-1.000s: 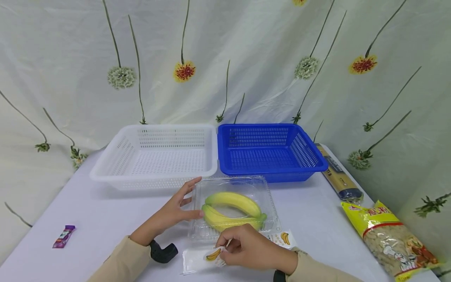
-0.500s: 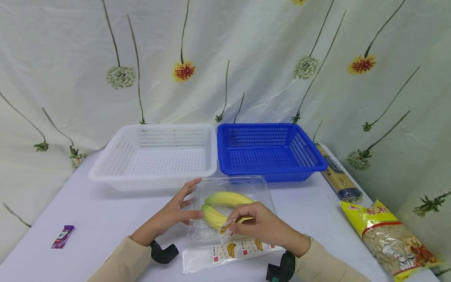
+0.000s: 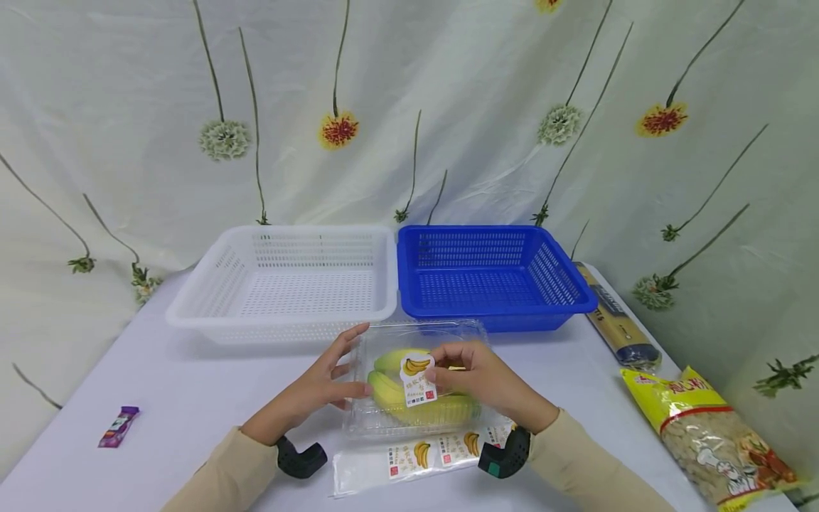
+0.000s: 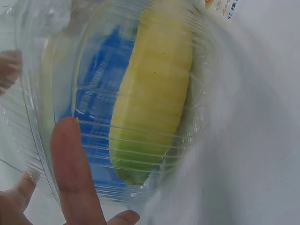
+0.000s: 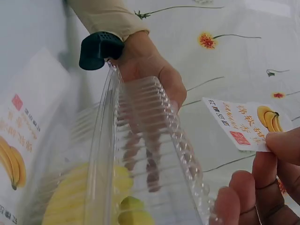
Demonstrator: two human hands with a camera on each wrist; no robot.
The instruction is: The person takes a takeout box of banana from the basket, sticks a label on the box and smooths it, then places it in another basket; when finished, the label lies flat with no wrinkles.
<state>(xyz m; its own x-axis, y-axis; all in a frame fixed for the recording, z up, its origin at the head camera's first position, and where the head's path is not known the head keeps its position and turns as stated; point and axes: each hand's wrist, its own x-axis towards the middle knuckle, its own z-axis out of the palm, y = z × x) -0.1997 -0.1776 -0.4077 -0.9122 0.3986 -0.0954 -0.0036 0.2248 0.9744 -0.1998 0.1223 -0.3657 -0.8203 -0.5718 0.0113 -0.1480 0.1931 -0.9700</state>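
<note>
Right hand (image 3: 480, 377) pinches a label (image 3: 417, 384) by its edge over the box (image 3: 377, 424), which holds bananas (image 3: 387, 395); left hand (image 3: 316, 387), fingers extended, rests against the box's left side. Should the box slip or the label's free edge curl, the label could stick askew or crease

Clear box (image 3: 384, 425) from above (wrist views nearer)

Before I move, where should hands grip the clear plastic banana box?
Probably grip the clear plastic box by its left and right walls, from both sides: it is low and wide, and the left hand touches its left wall. The right hand pinches a white banana-print label.
</note>
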